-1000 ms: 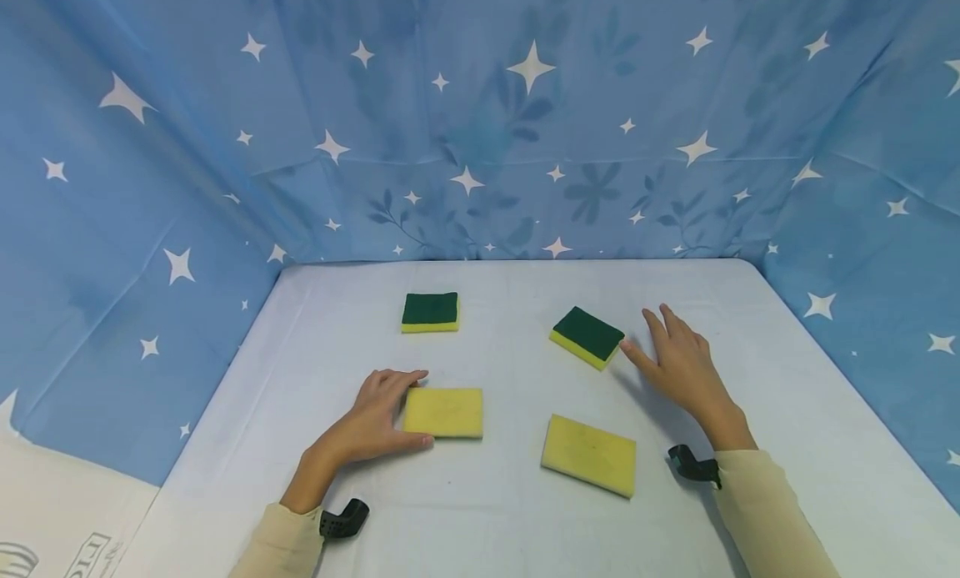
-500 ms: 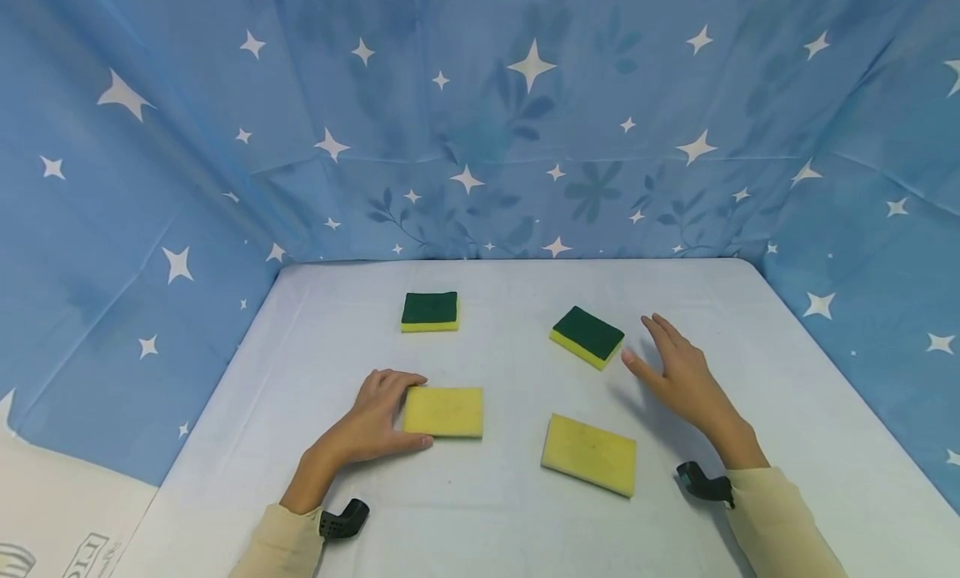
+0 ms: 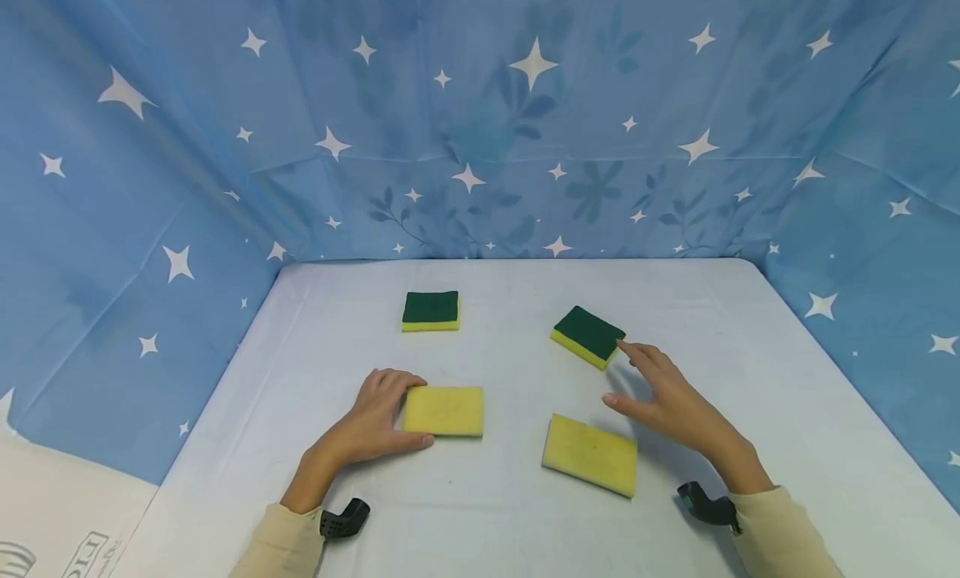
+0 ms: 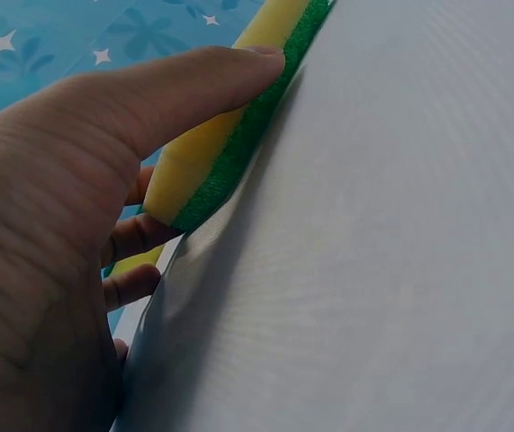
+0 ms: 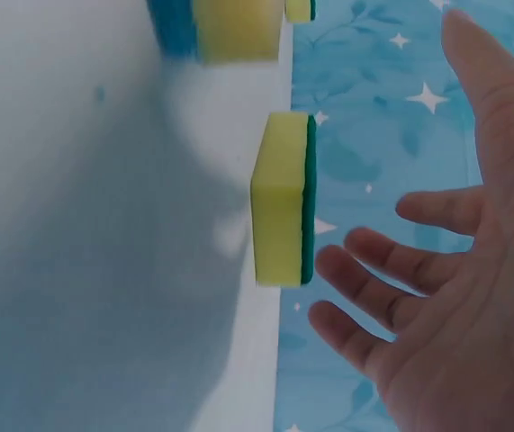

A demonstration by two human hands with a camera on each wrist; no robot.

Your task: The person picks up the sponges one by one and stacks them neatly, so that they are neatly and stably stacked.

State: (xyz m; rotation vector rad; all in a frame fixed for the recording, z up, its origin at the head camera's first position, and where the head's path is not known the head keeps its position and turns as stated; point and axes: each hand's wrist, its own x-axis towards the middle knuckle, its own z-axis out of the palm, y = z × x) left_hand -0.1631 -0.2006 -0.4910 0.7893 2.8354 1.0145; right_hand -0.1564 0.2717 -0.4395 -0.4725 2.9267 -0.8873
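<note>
Left hand (image 3: pixel 369 424) fingers clasp yellow sponge (image 3: pixel 444 410), fingertips hidden | right hand (image 3: pixel 670 397) fingers spread, empty

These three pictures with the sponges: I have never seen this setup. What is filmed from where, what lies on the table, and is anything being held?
A person works with two bare hands; no machine is involved. The wide picture comes from a camera on the head; the two close-ups come from cameras worn on each wrist.

On the white table, ringed by a blue star-printed cloth, lie four rectangular foam sponges: two green side up at the back, two yellow side up in front.

The left hand grips the near-left yellow sponge by its end, thumb along its edge. The right hand is open and holds nothing; it hovers between the two sponges on the right.
</note>
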